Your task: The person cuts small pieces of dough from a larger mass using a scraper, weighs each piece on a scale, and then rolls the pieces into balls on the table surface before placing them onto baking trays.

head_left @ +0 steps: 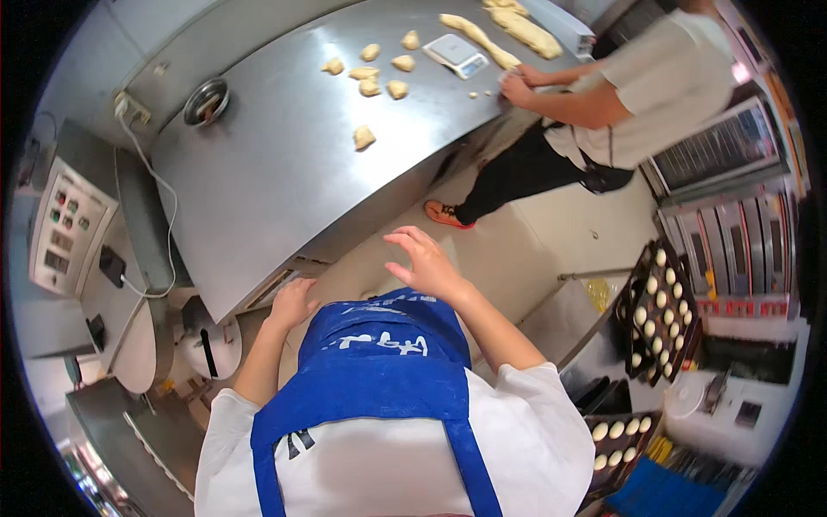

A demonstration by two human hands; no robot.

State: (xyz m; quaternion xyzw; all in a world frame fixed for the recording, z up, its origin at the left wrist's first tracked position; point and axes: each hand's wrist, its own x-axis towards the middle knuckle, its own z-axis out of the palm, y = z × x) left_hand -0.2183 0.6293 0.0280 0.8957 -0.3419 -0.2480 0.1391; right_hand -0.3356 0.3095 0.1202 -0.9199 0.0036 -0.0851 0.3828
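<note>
My right hand (425, 264) is raised in front of my blue apron (383, 379), its fingers apart and slightly curled with nothing in them. Lower and to the left, my left hand (294, 303) hangs by the apron's side near the steel table's front edge. It looks open, and no object shows in it. Neither hand touches the steel table (284, 164). The nearest thing on that surface is a single lump of dough (364, 138). Farther back lie several more dough pieces (369, 87) in a loose group.
A co-worker (637, 95) stands at the table's right end, hands at a long dough strip (478, 40) beside a white scale (457, 56). A metal bowl (207, 102) sits back left. Trays of pale dough balls (660, 314) are at right. A control panel (71, 228) is left.
</note>
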